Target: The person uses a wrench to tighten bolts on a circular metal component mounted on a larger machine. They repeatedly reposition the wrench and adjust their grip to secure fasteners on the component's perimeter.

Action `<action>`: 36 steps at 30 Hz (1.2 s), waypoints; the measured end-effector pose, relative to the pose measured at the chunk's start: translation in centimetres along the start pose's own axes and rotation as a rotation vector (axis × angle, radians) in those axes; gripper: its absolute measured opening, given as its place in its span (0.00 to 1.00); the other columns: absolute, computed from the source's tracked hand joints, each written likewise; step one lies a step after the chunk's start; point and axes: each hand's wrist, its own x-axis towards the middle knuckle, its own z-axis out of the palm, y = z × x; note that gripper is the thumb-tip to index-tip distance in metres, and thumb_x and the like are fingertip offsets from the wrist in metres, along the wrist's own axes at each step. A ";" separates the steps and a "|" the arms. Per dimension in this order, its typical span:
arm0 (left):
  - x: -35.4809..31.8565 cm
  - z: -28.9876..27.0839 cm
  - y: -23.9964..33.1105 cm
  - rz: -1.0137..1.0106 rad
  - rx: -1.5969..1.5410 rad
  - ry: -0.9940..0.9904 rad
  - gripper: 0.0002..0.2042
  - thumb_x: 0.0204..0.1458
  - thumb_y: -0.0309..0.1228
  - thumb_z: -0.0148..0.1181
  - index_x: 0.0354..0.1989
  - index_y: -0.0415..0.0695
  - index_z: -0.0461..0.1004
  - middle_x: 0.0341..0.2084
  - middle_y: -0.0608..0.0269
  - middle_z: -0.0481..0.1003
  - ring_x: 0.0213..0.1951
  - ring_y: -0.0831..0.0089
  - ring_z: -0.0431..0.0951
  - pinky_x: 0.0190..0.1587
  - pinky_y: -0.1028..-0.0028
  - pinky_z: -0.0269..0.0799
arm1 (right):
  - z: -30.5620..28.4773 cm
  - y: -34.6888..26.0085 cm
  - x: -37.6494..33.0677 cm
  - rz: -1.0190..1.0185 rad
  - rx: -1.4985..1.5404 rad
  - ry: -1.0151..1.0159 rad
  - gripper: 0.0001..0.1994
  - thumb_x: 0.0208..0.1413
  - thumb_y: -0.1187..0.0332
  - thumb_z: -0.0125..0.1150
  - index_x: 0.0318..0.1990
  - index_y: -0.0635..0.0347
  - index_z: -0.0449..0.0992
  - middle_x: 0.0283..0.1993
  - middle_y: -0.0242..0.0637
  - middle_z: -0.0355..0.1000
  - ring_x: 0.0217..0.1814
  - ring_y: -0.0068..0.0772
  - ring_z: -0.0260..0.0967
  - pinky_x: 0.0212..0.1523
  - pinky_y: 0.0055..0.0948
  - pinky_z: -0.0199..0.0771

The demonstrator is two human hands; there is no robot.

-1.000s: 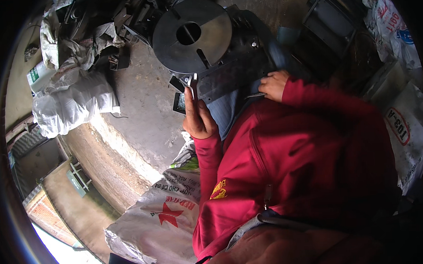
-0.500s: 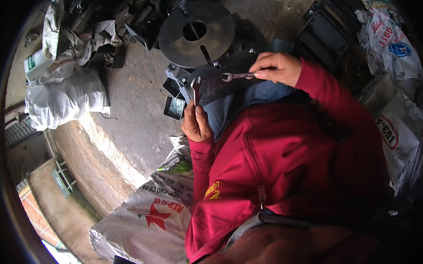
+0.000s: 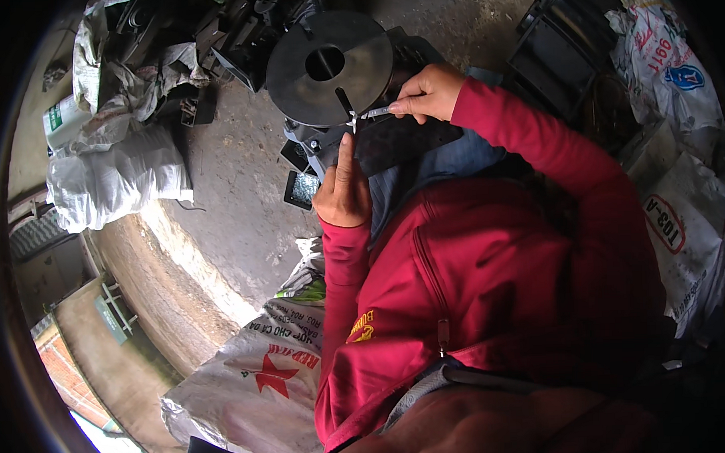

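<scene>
My left hand (image 3: 343,191) is closed round a small open-end wrench (image 3: 353,125), its index finger stretched along the handle and its bright jaw pointing away from me. Pinched in my right hand (image 3: 432,94) is a second open-end wrench (image 3: 379,112), lying nearly level. Both jaws come together at the front rim of a round dark metal disc (image 3: 294,89) with a centre hole and a slot. Whatever they grip there is hidden. Below the disc, a dark metal plate (image 3: 407,143) carries a bolt (image 3: 314,145) near its left corner.
A black tray of small shiny metal parts (image 3: 304,189) stands left of the plate. Dark metal parts crowd the far left. A wrapped white bundle (image 3: 120,179) lies at the left, a printed white sack (image 3: 256,382) at lower left. Further sacks (image 3: 660,52) line the right side.
Both wrenches have moved away from me to the disc's front rim, where their jaws now meet. My right hand has also shifted left. Earlier the wrenches were held apart above the plate.
</scene>
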 end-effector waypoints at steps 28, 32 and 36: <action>-0.6 0.6 -0.1 0.051 -0.082 0.108 0.30 0.45 0.16 0.56 0.60 0.51 0.68 0.13 0.59 0.62 0.12 0.64 0.62 0.17 0.66 0.58 | -0.3 0.8 0.7 -0.031 -0.075 -0.007 0.19 0.56 0.49 0.58 0.27 0.55 0.81 0.17 0.30 0.70 0.20 0.26 0.67 0.25 0.30 0.66; -0.5 2.1 -0.4 -0.029 -0.040 -0.063 0.28 0.46 0.16 0.55 0.60 0.47 0.67 0.13 0.59 0.64 0.12 0.66 0.64 0.16 0.68 0.59 | 0.3 1.0 0.9 -0.103 -0.143 0.001 0.19 0.56 0.49 0.58 0.26 0.55 0.81 0.17 0.31 0.70 0.21 0.28 0.67 0.27 0.31 0.67; 0.0 0.1 -0.1 0.119 -0.046 0.068 0.27 0.47 0.17 0.54 0.59 0.45 0.68 0.14 0.57 0.66 0.12 0.67 0.64 0.16 0.68 0.59 | -0.7 0.2 0.7 -0.079 -0.172 0.006 0.19 0.55 0.49 0.58 0.26 0.55 0.81 0.17 0.31 0.70 0.21 0.29 0.66 0.27 0.32 0.66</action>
